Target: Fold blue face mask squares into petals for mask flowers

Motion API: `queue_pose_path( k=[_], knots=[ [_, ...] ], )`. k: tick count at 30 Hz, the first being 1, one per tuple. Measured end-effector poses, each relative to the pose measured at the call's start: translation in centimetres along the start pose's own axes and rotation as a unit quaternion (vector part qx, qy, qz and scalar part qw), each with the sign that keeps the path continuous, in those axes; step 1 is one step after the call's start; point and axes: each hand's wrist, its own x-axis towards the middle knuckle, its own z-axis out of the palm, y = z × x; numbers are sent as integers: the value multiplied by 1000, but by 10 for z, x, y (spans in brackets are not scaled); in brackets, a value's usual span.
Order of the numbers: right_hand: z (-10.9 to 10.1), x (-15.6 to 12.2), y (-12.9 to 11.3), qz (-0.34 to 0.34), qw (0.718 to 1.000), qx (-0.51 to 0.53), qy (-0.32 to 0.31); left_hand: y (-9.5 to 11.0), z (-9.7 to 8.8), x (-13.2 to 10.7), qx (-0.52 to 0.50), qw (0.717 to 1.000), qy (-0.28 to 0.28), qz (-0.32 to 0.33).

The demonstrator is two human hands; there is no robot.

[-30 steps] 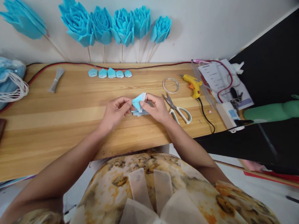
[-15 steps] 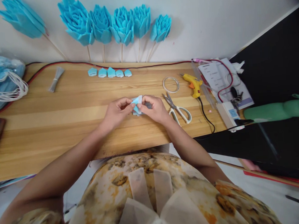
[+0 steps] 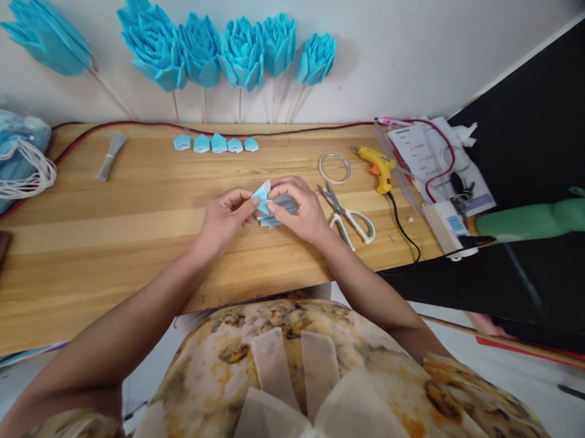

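Note:
My left hand (image 3: 225, 217) pinches a small piece of light blue and white fabric (image 3: 261, 193), folded to a point at the top. From the other side, the thumb and fingers of my right hand (image 3: 302, 208) close on the same piece. Below it on the wooden table lies a stack of greyish-blue fabric pieces (image 3: 272, 219), partly covered by my right hand. Several folded blue pieces (image 3: 218, 143) sit in a row farther back. Scissors (image 3: 342, 210) with white handles rest slightly apart, just right of my right hand.
Several blue fabric flowers (image 3: 241, 52) on sticks lean against the wall. A tape roll (image 3: 335, 168), a yellow glue gun (image 3: 380, 167), a power strip (image 3: 446, 225) and a green bottle (image 3: 538, 220) are rightward. Leftward are a bundle of thin strips (image 3: 111, 155) and a plastic bag (image 3: 10, 155).
The fabric piece has turned and shifted slightly left, its pointed end now higher. My right fingers have shifted on it, and more of the stack beneath shows.

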Motion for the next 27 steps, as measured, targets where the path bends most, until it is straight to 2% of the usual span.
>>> queue_pose_path(
  k=[11,27],
  knots=[
    [3,-1,3,-8,999,-28,-14,1,-1,-1,10,1000,-14,-6],
    [2,-2,3,-51,998,-26,17,5,1,-1,12,1000,-4,-29]
  ],
)
